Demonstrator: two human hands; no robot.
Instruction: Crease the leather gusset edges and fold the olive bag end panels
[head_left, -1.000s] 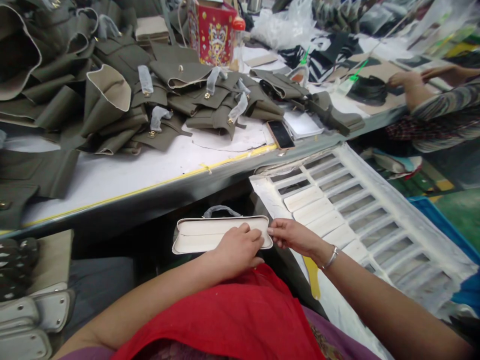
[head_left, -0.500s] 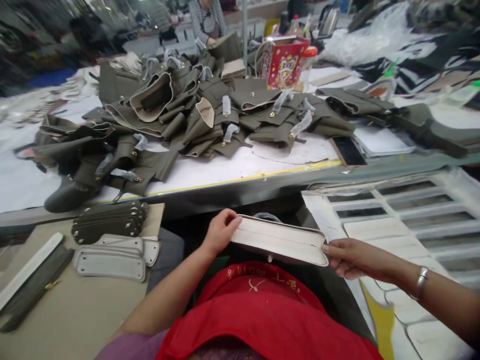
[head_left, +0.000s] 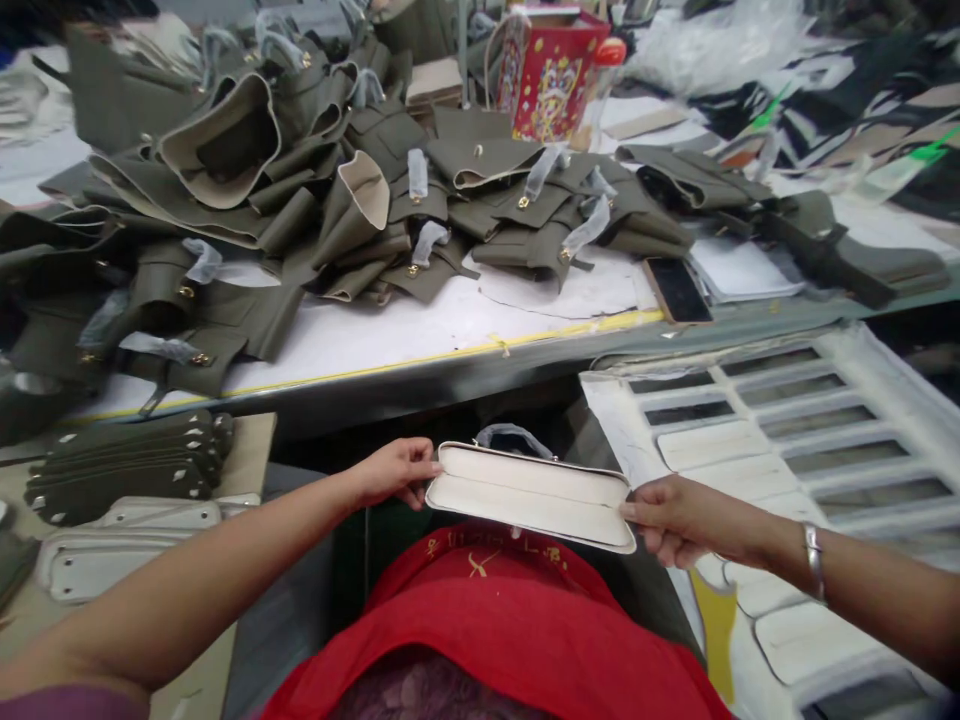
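Cream panel (head_left: pixel 532 497), underside apparently mostly hidden

A second ago the person's bare left hand (head_left: pixel 403 472) lay across the long, off-white, round-cornered panel with dark edging (head_left: pixel 532 498), toward its 3 o'clock end; it has since shifted to grip the 9 o'clock end. The panel, then nearly level, now slopes down toward 4 o'clock. A co-worker's multicoloured striped sleeve has left the view at 2 o'clock.
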